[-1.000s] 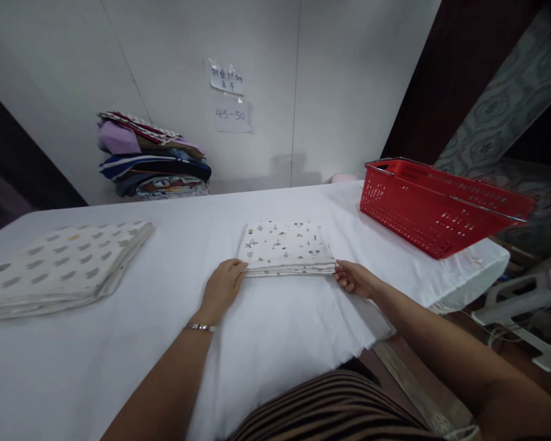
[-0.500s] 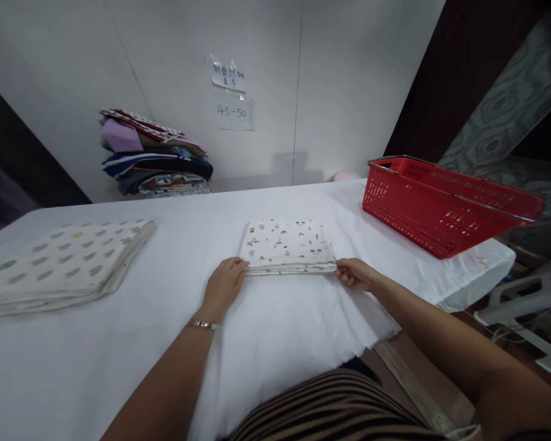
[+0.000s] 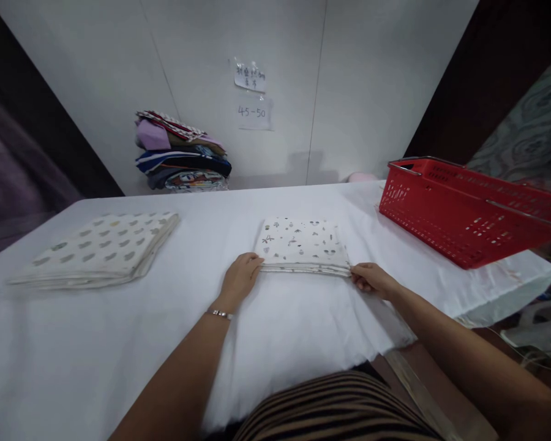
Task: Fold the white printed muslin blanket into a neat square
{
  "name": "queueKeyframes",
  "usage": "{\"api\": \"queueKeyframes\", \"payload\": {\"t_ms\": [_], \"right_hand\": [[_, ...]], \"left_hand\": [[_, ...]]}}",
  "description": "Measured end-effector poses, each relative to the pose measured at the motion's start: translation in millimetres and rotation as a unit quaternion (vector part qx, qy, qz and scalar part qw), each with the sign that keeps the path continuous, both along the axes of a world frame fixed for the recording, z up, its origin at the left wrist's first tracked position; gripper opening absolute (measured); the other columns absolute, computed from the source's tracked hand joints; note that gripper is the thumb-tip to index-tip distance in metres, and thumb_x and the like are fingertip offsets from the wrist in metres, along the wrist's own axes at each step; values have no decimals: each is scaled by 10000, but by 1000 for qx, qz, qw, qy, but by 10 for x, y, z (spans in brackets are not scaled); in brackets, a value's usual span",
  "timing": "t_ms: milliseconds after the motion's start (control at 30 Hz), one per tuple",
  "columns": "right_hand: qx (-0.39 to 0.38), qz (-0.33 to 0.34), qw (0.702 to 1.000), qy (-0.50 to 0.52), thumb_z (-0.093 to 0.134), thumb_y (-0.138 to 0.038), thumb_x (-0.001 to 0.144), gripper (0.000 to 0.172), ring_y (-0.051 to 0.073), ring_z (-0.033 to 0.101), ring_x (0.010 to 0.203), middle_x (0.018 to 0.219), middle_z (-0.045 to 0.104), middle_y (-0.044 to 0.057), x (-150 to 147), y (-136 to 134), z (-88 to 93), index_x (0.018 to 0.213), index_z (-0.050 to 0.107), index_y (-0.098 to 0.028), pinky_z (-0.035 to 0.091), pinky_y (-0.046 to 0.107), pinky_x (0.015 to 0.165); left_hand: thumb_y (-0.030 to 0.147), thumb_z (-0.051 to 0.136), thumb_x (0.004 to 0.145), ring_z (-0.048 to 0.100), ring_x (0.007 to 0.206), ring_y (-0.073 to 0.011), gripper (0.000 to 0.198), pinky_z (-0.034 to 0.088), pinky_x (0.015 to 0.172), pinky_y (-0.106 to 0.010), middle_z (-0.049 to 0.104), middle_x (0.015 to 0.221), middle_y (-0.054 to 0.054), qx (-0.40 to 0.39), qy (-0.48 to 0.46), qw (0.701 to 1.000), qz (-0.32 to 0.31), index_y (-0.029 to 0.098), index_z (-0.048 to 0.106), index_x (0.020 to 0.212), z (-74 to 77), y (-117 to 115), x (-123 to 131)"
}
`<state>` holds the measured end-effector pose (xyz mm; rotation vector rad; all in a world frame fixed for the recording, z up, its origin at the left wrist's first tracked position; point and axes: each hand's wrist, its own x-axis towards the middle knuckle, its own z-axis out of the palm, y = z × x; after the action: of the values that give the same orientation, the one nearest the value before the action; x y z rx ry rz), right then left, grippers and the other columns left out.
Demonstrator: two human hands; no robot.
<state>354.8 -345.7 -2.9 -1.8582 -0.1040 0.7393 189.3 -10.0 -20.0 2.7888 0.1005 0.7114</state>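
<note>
A white cloth with a small scattered print [image 3: 303, 242] lies folded into a flat rectangle in front of me, its layered edge towards me. My left hand [image 3: 242, 275] pinches its near left corner, a bracelet on the wrist. At the near right corner, my right hand [image 3: 371, 278] grips the layers between thumb and curled fingers. Off to the left lies a larger folded cloth with grey spots [image 3: 105, 248], which neither hand touches.
Both cloths rest on a table with a white cover [image 3: 174, 343]. A red plastic basket [image 3: 468, 214] stands at the right. Against the wall at the back left is a pile of folded fabrics [image 3: 183, 153]. Paper notes [image 3: 253, 113] are taped to the wall.
The view has turned to the left, so everything sits further right in the picture. Both hands keep their hold on the corners of the printed cloth, which looks unchanged.
</note>
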Motion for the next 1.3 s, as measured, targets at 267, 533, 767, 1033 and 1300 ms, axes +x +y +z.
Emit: {"api": "queueKeyframes", "payload": {"t_ms": [267, 533, 767, 1033, 1300], "right_hand": [[-39, -9, 902, -431, 518, -385, 792, 276, 136, 541, 645, 870, 621, 48, -91, -69, -58, 958, 605, -183, 458, 258, 551], [-193, 184, 735, -624, 392, -253, 901, 271, 204, 561, 954, 1025, 608, 75, -104, 4, -2, 965, 653, -224, 498, 327, 757], [-206, 210, 711, -639, 342, -247, 923, 321, 201, 569, 942, 1036, 607, 80, -134, -46, -62, 1017, 648, -218, 500, 307, 732], [-168, 201, 707, -656, 357, -259, 909, 310, 191, 581, 925, 1048, 599, 79, -132, -120, -179, 1055, 629, -230, 518, 293, 695], [-95, 185, 678, -705, 411, -289, 896, 286, 228, 543, 1044, 1130, 589, 117, -68, 312, 150, 1068, 612, -178, 470, 388, 880]], "left_hand": [[251, 401, 890, 511, 1035, -193, 270, 468, 868, -325, 576, 1093, -52, -13, 3, 1000, 1, 234, 607, 1063, 17, -18, -11], [243, 386, 894, 520, 1038, -191, 279, 457, 887, -325, 585, 1100, -47, -15, -2, 1000, 9, 239, 595, 1077, 20, -20, -19], [210, 387, 887, 531, 1016, -193, 283, 458, 847, -323, 596, 1095, -34, -13, 13, 999, 26, 245, 614, 1053, 22, -15, -23], [246, 449, 861, 544, 981, -152, 254, 440, 860, -273, 582, 1094, -9, -124, 17, 992, 22, 256, 622, 1046, 50, -58, -113], [346, 480, 829, 582, 762, -144, 233, 443, 717, -252, 624, 874, -29, -298, 33, 942, 149, 183, 624, 747, 176, -23, 77]]}}
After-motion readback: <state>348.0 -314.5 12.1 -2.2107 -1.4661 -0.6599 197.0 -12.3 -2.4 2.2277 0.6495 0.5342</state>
